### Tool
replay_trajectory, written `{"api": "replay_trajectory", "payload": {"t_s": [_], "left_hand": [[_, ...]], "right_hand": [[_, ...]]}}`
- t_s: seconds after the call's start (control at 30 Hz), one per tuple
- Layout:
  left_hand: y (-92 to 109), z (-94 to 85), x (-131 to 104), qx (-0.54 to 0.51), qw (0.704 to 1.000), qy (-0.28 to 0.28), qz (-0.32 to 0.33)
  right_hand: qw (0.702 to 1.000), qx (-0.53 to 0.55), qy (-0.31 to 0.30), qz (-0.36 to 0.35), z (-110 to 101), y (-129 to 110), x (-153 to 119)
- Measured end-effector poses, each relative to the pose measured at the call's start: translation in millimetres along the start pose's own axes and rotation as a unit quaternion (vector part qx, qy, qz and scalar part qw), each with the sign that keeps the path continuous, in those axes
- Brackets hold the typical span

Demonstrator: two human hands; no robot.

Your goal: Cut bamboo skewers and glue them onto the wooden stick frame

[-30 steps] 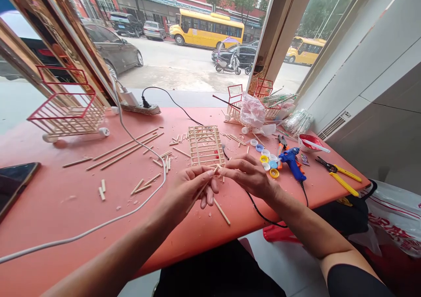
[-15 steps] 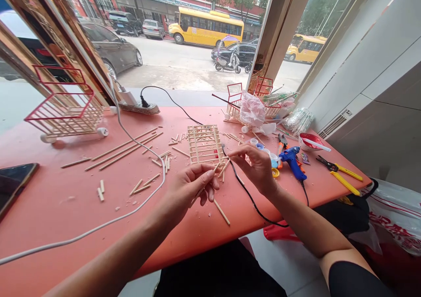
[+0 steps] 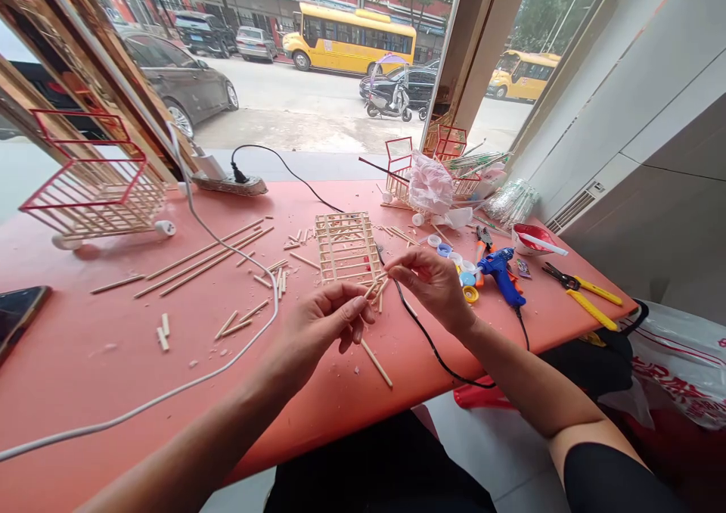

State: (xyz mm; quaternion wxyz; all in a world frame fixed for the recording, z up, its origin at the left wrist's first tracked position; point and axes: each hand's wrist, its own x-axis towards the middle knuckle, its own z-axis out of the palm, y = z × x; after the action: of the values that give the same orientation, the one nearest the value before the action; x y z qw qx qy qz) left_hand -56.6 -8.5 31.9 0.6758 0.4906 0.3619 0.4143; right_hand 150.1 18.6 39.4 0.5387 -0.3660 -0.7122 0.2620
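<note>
Between the thumb and fingers of my left hand (image 3: pixel 329 316) is a short wooden stick (image 3: pixel 370 289), its tip pointing up and right. My right hand (image 3: pixel 434 282) is closed in a pinch beside that tip; whatever its fingertips hold is too small to make out. Just beyond both hands a lattice frame of thin wooden sticks (image 3: pixel 343 271) lies on the table. Another loose stick (image 3: pixel 376 363) rests on the table below my left hand.
A blue glue gun (image 3: pixel 504 277), bottle caps (image 3: pixel 468 279) and yellow-handled pliers (image 3: pixel 590 309) lie right on the pink table (image 3: pixel 227 392). A red-rimmed stick cart (image 3: pixel 96 195) stands left. A white cable (image 3: pixel 266 324) crosses the tabletop. A phone (image 3: pixel 20 316) is at the left edge.
The view has shifted slightly, so the scene sits a little further left. My right hand's fingertips have come slightly nearer the stick in my left hand. Both hands keep their pinch.
</note>
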Motion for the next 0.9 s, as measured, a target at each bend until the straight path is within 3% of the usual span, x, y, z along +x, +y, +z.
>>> {"api": "replay_trajectory", "payload": {"t_s": [0.3, 0.9], "left_hand": [[2.8, 1.5, 1.4, -0.045, 0.999, 0.003, -0.02], [2.9, 0.9, 1.2, -0.005, 1.0, 0.01, -0.004]], "right_hand": [[1.0, 0.004, 0.005, -0.007, 1.0, 0.2, -0.8], [0.999, 0.012, -0.036, 0.031, -3.4, -2.2, 1.9]]}}
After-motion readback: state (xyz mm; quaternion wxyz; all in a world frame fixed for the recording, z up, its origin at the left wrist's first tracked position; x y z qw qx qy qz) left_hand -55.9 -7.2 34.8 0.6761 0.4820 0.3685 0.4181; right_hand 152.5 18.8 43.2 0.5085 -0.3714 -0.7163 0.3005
